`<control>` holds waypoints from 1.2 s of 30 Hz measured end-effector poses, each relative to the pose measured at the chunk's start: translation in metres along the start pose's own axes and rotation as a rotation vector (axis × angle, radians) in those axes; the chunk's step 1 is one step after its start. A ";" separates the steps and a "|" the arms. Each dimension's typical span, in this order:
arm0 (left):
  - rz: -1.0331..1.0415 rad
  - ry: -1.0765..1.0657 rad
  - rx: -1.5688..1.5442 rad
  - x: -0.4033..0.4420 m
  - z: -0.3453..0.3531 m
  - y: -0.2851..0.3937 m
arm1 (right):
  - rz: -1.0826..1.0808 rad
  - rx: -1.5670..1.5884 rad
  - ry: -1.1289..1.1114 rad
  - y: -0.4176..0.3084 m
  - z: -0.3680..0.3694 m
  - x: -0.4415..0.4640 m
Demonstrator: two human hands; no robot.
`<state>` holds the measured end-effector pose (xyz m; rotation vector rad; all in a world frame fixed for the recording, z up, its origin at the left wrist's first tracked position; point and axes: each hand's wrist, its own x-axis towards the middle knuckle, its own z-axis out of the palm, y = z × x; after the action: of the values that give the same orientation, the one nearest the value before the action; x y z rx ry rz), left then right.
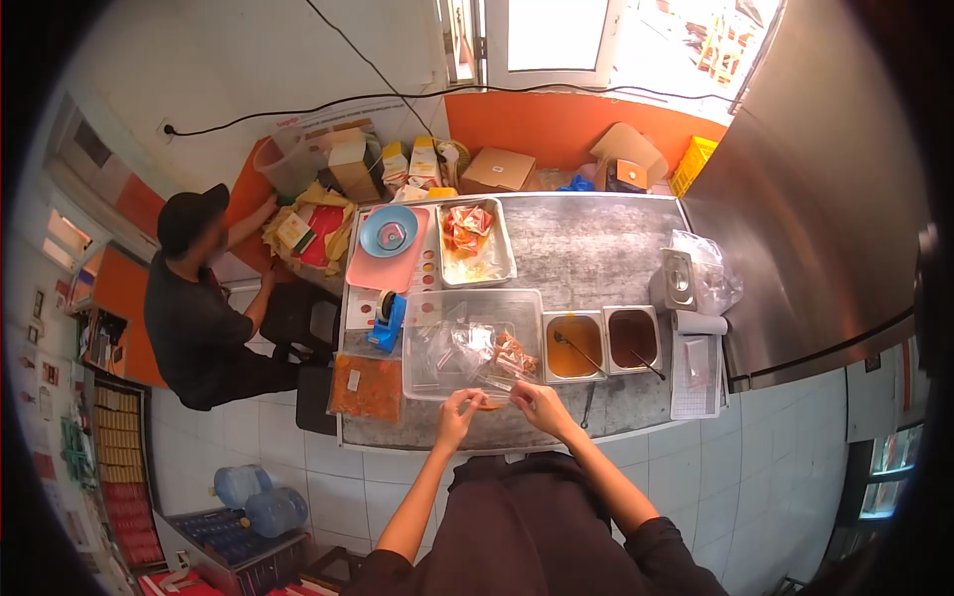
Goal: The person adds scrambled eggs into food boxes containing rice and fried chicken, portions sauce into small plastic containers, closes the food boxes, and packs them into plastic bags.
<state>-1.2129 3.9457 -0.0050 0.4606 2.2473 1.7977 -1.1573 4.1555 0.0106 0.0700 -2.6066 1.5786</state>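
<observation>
A: Gripping anything?

B: Pinching, with left fingers (471,396) and right fingers (523,391) alike, seemingly on a small clear bag (500,382). Between the fingers, also an orange-brown piece (487,405); can't tell whether inside.

A: How far along?

B: Partway, probably. Just beyond the fingers, in a clear bin (532,310), loose clear wrapping (447,348) and reddish-brown pieces (515,354), so apparently plenty left. Can't confirm anything finished.

A: And other containers?

B: Right of the fingers on the tabletop (596,238), a metal pan (574,378) of orange sauce (566,333) with a ladle (571,343), then a second pan (631,371) of dark sauce (628,338). Farther ahead, past the bin, a metal tray (477,285) of red packets (467,226); left of that, a blue bowl (370,230) on a pink tray (363,266).
</observation>
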 end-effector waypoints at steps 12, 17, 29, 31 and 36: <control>0.249 -0.139 0.720 0.009 -0.008 -0.109 | 0.328 -0.002 0.085 0.051 -0.035 -0.064; 0.095 0.068 0.711 0.050 -0.009 -0.090 | 0.441 -0.038 0.171 0.063 -0.050 -0.092; -0.136 0.237 0.509 0.111 -0.047 -0.121 | 0.451 0.145 0.200 0.040 -0.041 -0.071; -0.235 0.272 0.316 0.100 -0.028 -0.098 | 0.484 0.223 0.138 0.035 -0.031 -0.060; -0.420 0.441 -0.351 0.042 0.036 -0.071 | 0.306 0.294 0.070 0.017 0.014 -0.023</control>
<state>-1.2461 3.9804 -0.0812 -0.4808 1.9898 2.1288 -1.1368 4.1506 -0.0134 -0.3735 -2.4008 2.0115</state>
